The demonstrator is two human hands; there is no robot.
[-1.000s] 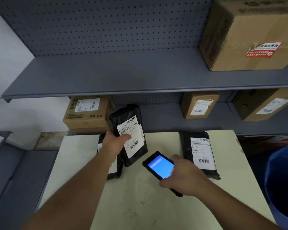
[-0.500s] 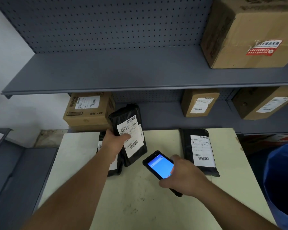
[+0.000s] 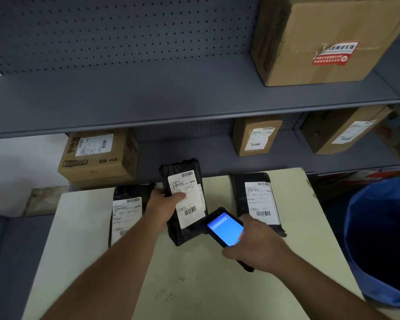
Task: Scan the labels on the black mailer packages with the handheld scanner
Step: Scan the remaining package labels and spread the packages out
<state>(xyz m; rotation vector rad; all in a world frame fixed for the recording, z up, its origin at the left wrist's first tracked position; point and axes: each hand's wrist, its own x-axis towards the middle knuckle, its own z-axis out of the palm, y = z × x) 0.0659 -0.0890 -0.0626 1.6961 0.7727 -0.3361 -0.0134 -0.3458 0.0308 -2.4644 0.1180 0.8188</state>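
Grey steel shelving (image 3: 171, 100) with a perforated back panel fills the upper view, and below it a pale cream counter (image 3: 194, 285) carries the work. At about 10 o'clock from the counter's middle the left hand (image 3: 165, 204) grips a black plastic mailer package with a white barcode label (image 3: 185, 199), held tilted with its label facing up; the thumb lies across the label and the other fingers wrap behind the left edge, so they are closed around the package. Its lower end looks to rest on or just above the counter; I cannot tell which. Just beside it, at 4 o'clock from the package, the right hand (image 3: 256, 245) holds a black handheld scanner with a lit blue screen (image 3: 225, 228), fingers curled around its body and the top end pointing toward the held package's lower barcode, near it or touching.

A second black mailer with a white label (image 3: 127, 211) lies flat at 9 o'clock from the left hand, partly hidden by the forearm. A third black labelled mailer (image 3: 259, 199) lies flat at 12 o'clock from the right hand.

On the lower shelf stand a brown cardboard box with printed characters (image 3: 97, 155) at 11 o'clock, a small brown labelled carton (image 3: 255, 135) and a tilted brown carton (image 3: 342, 130) at 1 o'clock. A large brown box with a red sticker (image 3: 321, 38) sits on the upper shelf. A blue plastic bin (image 3: 379, 239) stands at 3 o'clock.
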